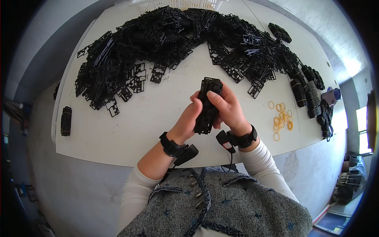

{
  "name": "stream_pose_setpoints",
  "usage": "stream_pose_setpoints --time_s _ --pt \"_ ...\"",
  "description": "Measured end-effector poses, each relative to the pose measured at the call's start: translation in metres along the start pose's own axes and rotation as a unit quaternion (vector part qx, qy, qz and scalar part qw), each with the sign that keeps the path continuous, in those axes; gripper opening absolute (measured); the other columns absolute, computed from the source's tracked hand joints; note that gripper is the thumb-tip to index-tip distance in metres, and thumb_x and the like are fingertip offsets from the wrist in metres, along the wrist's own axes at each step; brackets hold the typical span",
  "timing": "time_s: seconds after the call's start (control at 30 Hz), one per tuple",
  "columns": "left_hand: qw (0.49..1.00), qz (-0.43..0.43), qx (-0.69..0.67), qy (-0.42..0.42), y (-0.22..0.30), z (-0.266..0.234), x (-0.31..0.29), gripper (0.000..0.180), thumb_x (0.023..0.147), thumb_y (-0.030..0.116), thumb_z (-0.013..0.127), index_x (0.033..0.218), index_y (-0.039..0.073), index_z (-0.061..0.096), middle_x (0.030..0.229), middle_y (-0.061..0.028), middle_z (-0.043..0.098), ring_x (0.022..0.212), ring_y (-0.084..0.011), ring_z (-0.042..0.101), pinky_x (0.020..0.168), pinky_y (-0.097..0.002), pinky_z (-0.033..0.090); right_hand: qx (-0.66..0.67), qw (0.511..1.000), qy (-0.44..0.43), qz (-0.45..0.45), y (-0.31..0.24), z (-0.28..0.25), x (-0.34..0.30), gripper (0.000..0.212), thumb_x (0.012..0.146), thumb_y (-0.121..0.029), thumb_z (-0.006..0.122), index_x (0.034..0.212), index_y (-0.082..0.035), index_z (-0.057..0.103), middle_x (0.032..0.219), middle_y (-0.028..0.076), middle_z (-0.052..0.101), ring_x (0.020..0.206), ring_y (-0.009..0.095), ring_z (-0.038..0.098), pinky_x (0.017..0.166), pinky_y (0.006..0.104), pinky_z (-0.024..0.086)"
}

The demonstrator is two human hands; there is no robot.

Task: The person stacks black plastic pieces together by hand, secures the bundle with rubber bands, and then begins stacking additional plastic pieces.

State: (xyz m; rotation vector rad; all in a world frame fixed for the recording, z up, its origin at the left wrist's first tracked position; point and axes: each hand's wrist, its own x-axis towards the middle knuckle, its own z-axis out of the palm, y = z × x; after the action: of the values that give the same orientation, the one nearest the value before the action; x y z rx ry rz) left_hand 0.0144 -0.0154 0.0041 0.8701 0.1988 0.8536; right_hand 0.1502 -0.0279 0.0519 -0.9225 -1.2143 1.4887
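Stack: a block of black frames [204, 116] sits between both hands at the centre of the frame, its long side running up and down with a slight lean to the right at the top; whether a band is already round it cannot be told.
Right hand: the right hand [233, 112] pinches the stack, thumb pressed on the upper face, fingers wrapped round the right side.
Left hand: the left hand [187, 120] closes on the left side, thumb along the edge; most of its fingers are hidden behind the stack.
Handling: the step looks like holding the frames together and evening them; steady pressure from both sides should serve best, with the long edges and ends brought flush. The pieces look thin and open, so squeezing one corner hard could make them slip or bend.
Wrists: a black strap [171, 145] is on the left, another [248, 137] on the right, with a cable hanging near; keeping it off the stack seems wise.
Bands: yellow rubber bands [290, 125] lie loose right of the hands, within easy reach.
Heap: loose black frames [158, 39] arch across the top of the table [102, 138].
Bundles: one banded bundle [66, 122] lies at the left edge; others [299, 93] line the right, with one more [279, 33] at upper right.
Basket: a white basket [148, 5] stands at the top edge.
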Motion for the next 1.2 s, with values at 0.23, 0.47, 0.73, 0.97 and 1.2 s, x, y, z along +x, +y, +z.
stream_pose_setpoints --time_s 0.23,0.47,0.73,0.97,1.2 --pt "0.986 -0.043 0.152 0.051 0.009 0.003 -0.001 0.042 0.083 0.028 0.063 0.106 -0.002 0.047 0.077 -0.0105 0.059 0.063 -0.0187 0.06 0.056 -0.0277 0.05 0.018 0.999 0.032 -0.03 0.002 0.004 0.001 0.03 0.092 -0.021 0.046 0.112 0.002 0.042 0.106 0.017 0.06 0.061 0.014 0.063 0.033 0.0189 0.045" --pt "0.979 -0.012 0.198 0.054 0.009 0.001 -0.003 0.026 0.085 0.013 0.059 0.103 -0.002 0.048 0.079 -0.0083 0.061 0.058 -0.0161 0.059 0.053 -0.0256 0.049 0.03 0.997 -0.031 -0.057 0.004 -0.006 0.003 0.031 0.092 -0.022 0.048 0.114 0.001 0.043 0.111 0.019 0.059 0.077 0.016 0.064 0.051 0.0207 0.053" --pt "0.995 -0.035 0.086 0.036 0.013 -0.002 -0.002 0.038 0.086 0.032 0.061 0.1 -0.001 0.047 0.077 -0.0079 0.059 0.059 -0.0158 0.058 0.053 -0.0264 0.047 -0.004 1.0 -0.026 0.005 -0.003 -0.003 0.011 0.034 0.092 -0.018 0.045 0.118 0.003 0.039 0.112 0.015 0.06 0.076 0.018 0.064 0.045 0.025 0.053" --pt "0.994 0.107 -0.001 -0.015 0.057 -0.015 -0.02 0.047 0.085 0.043 0.058 0.106 0.003 0.043 0.079 -0.0084 0.055 0.058 -0.0154 0.055 0.053 -0.0281 0.044 -0.147 0.988 -0.02 -0.031 0.001 0.006 0.082 0.034 0.095 -0.021 0.039 0.118 0.001 0.049 0.103 0.009 0.062 0.096 0.016 0.057 0.087 0.0314 0.043" --pt "0.98 0.187 -0.033 -0.052 0.077 -0.028 -0.024 0.051 0.089 0.05 0.045 0.115 0.007 0.04 0.083 -0.0046 0.047 0.057 -0.0125 0.048 0.052 -0.027 0.04 -0.37 0.913 -0.097 -0.141 0.088 0.045 0.143 0.025 0.083 -0.022 0.054 0.099 -0.005 0.062 0.095 0.011 0.063 0.091 0.028 0.059 0.08 0.0348 0.045"
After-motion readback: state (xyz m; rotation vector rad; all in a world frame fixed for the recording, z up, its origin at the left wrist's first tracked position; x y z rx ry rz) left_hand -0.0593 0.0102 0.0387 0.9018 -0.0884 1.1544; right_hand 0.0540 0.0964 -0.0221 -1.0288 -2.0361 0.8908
